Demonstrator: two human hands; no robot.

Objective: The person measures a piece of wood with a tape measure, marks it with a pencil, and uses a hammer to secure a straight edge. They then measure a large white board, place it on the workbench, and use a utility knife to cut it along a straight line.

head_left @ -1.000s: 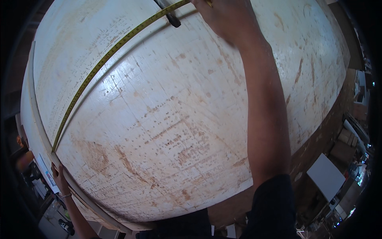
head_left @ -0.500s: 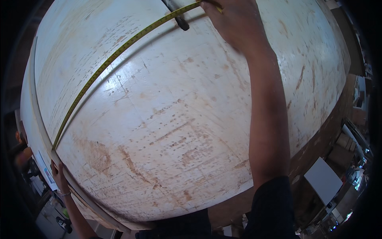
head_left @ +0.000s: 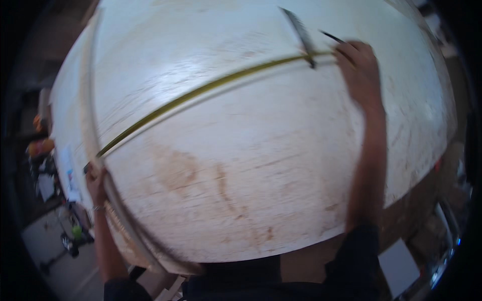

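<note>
A yellow tape measure [head_left: 201,90] stretches in a slight arch across a large pale, scuffed board [head_left: 241,150]. My left hand [head_left: 96,183] is closed at its left end, against a light wooden strip [head_left: 89,90] along the board's left side; a small dark bit shows beside the fingers. My right hand [head_left: 359,70], upper right, pinches the tape's other end. A thin dark pencil or pen [head_left: 331,36] sticks out from its fingers. Just left of that hand a narrow dark tapered tool [head_left: 297,30] lies across the tape's line; blur hides its exact kind.
A paper sheet [head_left: 69,175] lies near the board's left edge, outside the strip. Orange objects [head_left: 41,147] and assorted items stand beyond it. A white panel [head_left: 399,268] is at the lower right, below the board's brown edge.
The view has shifted, so the board and both hands sit differently in it. The pencil-like stick now shows clearly at my right hand. The tape stays stretched between my hands.
</note>
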